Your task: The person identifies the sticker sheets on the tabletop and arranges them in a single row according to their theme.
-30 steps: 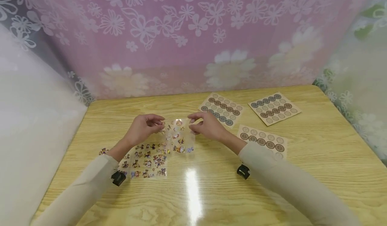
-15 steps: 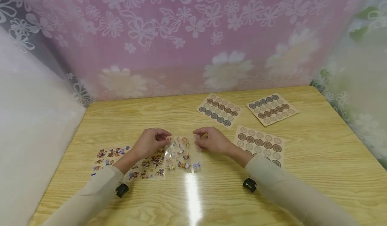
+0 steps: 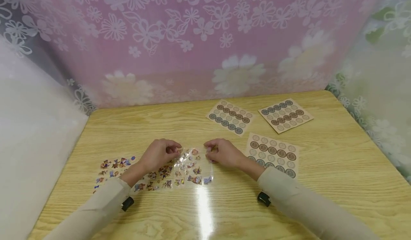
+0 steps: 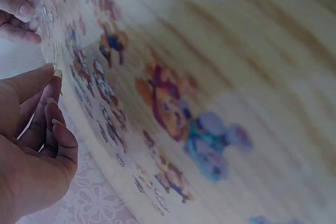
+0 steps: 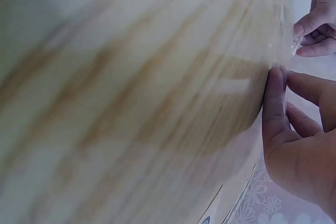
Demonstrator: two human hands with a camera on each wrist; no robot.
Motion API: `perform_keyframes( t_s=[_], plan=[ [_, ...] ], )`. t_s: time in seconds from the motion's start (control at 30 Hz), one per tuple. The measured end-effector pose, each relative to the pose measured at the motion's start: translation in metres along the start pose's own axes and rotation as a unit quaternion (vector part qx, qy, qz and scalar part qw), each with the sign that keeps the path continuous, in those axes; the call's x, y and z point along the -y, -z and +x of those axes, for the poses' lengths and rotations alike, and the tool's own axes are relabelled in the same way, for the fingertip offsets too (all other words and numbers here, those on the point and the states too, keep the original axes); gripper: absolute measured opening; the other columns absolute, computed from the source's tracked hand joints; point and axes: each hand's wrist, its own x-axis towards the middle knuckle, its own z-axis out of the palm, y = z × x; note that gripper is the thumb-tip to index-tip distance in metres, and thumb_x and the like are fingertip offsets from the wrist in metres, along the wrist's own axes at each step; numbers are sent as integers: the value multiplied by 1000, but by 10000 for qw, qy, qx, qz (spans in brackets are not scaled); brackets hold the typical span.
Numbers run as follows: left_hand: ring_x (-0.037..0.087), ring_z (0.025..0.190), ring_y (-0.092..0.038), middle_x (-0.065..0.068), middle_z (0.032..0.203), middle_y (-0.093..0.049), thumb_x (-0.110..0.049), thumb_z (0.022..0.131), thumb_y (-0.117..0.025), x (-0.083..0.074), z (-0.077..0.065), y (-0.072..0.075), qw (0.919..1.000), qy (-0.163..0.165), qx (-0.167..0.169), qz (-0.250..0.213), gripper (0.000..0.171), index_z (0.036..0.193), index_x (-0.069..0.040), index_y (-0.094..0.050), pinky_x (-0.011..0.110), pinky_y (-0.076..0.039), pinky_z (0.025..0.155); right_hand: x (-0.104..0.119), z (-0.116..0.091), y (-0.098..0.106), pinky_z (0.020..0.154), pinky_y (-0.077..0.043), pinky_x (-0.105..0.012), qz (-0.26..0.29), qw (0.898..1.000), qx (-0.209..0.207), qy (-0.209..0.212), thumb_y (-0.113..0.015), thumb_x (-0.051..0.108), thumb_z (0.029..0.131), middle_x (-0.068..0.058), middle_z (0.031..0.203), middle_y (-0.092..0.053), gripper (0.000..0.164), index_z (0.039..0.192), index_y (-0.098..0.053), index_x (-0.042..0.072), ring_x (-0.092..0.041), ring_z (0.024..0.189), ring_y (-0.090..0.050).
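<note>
A clear sticker sheet [image 3: 192, 166] printed with small cartoon animals lies low over the table between both hands in the head view. My left hand [image 3: 159, 155] pinches its far left corner between thumb and fingertips, seen close up in the left wrist view. At the far right corner, my right hand [image 3: 225, 154] has thumb and fingertips pinched together on the edge, right down at the tabletop. More clear cartoon stickers [image 3: 112, 172] lie to the left, partly hidden under my left forearm. The held sheet's left edge meets them.
Three tan sheets of round seal stickers lie on the wooden table [image 3: 231, 211]: one at the back [image 3: 229, 118], one at the back right [image 3: 285, 115], and one [image 3: 273, 154] beside my right forearm. A floral curtain [image 3: 192, 54] hangs behind the table.
Both hands have come nearer the body, lowering the clear sheet from a raised position down close to the table, beside the other cartoon stickers. In the last half second they have barely moved.
</note>
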Motion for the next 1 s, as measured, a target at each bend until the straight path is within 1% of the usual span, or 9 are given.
perform_keyframes(
  t_s=[0.17, 0.27, 0.53, 0.6, 0.67, 0.77, 0.83, 0.9, 1.0],
  plan=[
    [7, 73, -55, -9, 80, -62, -16, 86, -72, 2, 1, -1, 9998, 3, 73, 183, 23, 107, -7, -72, 28, -48, 66, 1, 0, 0, 62, -49, -24, -258, 9997, 6, -19, -63, 6, 90, -2, 89, -61, 37, 124, -57, -7, -11, 68, -61],
    [8, 74, -54, -11, 79, -62, -17, 87, -72, 3, 1, -1, 9997, -30, 73, 249, 22, 106, -8, -72, 30, -47, 67, 2, 0, 0, 62, -49, -25, -305, 9995, 42, -9, -63, 6, 90, -1, 88, -61, 37, 124, -58, -7, -10, 68, -60],
    [6, 70, -54, -11, 79, -61, -18, 87, -72, 4, -1, 1, 9996, -1, 170, 222, 22, 107, -7, -72, 28, -47, 65, 3, 2, -1, 63, -49, -25, -335, 9994, 111, 47, -63, 5, 89, -1, 86, -61, 37, 123, -58, -9, -10, 67, -60],
    [7, 71, -55, -10, 80, -62, -18, 87, -72, 2, -1, 2, 9990, -82, 171, 394, 22, 107, -7, -72, 29, -48, 66, 4, 3, -1, 63, -48, -24, -474, 9988, 83, 48, -64, 5, 88, 0, 86, -61, 37, 122, -59, -8, -9, 68, -58],
    [8, 74, -55, -9, 82, -64, -18, 87, -72, 0, -2, 2, 9974, -216, 135, 678, 22, 106, -8, -73, 30, -48, 68, 6, 3, -2, 65, -47, -24, -672, 9977, 36, 34, -65, 6, 87, 1, 87, -60, 37, 122, -60, -7, -9, 69, -56],
    [10, 76, -53, -6, 84, -64, -19, 86, -73, -3, -3, 3, 9916, -490, 53, 1196, 21, 103, -8, -73, 32, -46, 70, 10, 3, -3, 72, -48, -26, -987, 9951, -60, 16, -68, 5, 85, -2, 91, -60, 38, 121, -61, -6, -12, 77, -55],
    [12, 77, -52, -5, 86, -64, -21, 85, -74, -4, -2, 2, 9876, -603, 8, 1448, 20, 101, -10, -74, 32, -45, 70, 12, 2, -5, 77, -48, -29, -1189, 9928, -121, 17, -69, 4, 84, -5, 95, -60, 39, 121, -61, -6, -14, 83, -55],
    [14, 78, -52, -3, 88, -64, -23, 84, -75, -5, -2, 2, 9844, -681, -36, 1621, 19, 99, -11, -74, 33, -44, 70, 14, 1, -7, 81, -48, -31, -1399, 9900, -168, 10, -69, 4, 83, -7, 99, -59, 41, 122, -60, -6, -16, 87, -54],
    [16, 81, -53, -1, 92, -65, -24, 84, -75, -5, -2, 0, 9823, -715, -78, 1732, 17, 97, -13, -75, 35, -44, 72, 16, -2, -10, 84, -48, -32, -1704, 9850, -255, 43, -69, 5, 84, -9, 101, -57, 42, 123, -59, -7, -17, 88, -54]
  ],
)
